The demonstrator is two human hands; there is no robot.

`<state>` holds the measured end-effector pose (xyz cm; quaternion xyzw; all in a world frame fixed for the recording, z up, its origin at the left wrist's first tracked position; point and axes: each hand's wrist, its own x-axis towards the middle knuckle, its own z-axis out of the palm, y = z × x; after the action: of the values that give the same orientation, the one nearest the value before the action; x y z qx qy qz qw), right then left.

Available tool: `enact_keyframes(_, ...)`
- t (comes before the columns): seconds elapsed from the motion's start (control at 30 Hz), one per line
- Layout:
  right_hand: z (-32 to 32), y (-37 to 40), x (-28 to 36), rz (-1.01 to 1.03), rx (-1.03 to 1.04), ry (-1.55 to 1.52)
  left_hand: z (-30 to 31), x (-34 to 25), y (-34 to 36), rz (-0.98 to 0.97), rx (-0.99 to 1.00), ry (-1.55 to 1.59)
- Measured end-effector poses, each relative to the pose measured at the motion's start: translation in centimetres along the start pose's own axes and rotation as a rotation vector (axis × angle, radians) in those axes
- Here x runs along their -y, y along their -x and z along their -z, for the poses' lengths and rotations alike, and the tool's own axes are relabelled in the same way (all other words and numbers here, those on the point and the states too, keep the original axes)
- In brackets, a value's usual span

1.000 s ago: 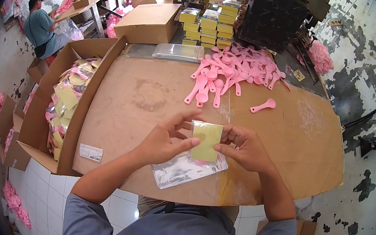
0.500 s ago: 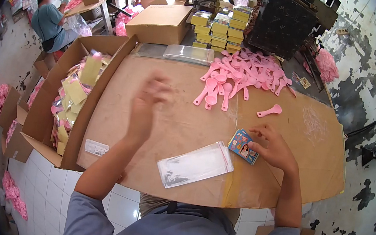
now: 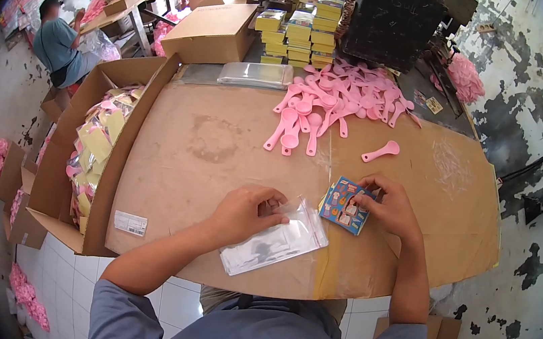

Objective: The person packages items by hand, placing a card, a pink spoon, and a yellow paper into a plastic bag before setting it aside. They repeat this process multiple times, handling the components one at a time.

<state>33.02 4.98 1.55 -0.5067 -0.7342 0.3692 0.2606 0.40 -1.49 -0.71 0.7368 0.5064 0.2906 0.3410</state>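
Note:
My left hand [image 3: 249,215] rests over a stack of clear plastic bags [image 3: 268,250], thumb and curled fingers at the upper bag's film, which bulges up beside the fingertips. In my right hand [image 3: 389,207] is a blue printed card [image 3: 345,207] with small pictures, gripped by thumb and fingers at its right edge. More cards lie beneath it, showing a yellow edge at the left; how many is hidden. Beyond the right hand lies a single pink plastic spoon [image 3: 381,151]. A heap of pink measuring spoons [image 3: 334,99] spreads behind it.
On the left stands an open carton [image 3: 123,172] filled with packed bags and cards. Toward the back are a closed cardboard box [image 3: 210,30], stacked yellow-edged cards [image 3: 298,34], another pile of clear bags [image 3: 256,74] and a black machine [image 3: 391,25]. A person [image 3: 60,42] sits far left.
My left hand has come down from above the cardboard, toward me and right, onto the clear bags. My right hand stays at the cards, the top one now turned. The view has shifted slightly.

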Motion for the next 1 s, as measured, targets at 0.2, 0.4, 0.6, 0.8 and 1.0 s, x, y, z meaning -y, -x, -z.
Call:
enact_keyframes(0.2,-0.6,1.2,0.6,0.182,0.152,-0.41,-0.1,0.4,-0.1,-0.068,-0.033,-0.006)
enact_keyframes(0.4,-4.1,2.0,3.7,0.458,0.478,-0.255,-0.2,-0.2,-0.1,-0.099,-0.059,0.054)
enact_keyframes(0.6,-4.8,1.8,3.0,0.477,0.467,-0.013,0.6,-0.2,-0.1,-0.026,-0.034,0.126)
enact_keyframes(0.8,-4.5,1.7,3.0,0.51,0.439,-0.065,1.2,1.7,-0.5,-0.006,-0.129,0.638)
enact_keyframes(1.0,-3.5,1.9,4.0,0.212,0.061,-0.352,2.9,-0.6,0.1,0.001,0.018,0.923)
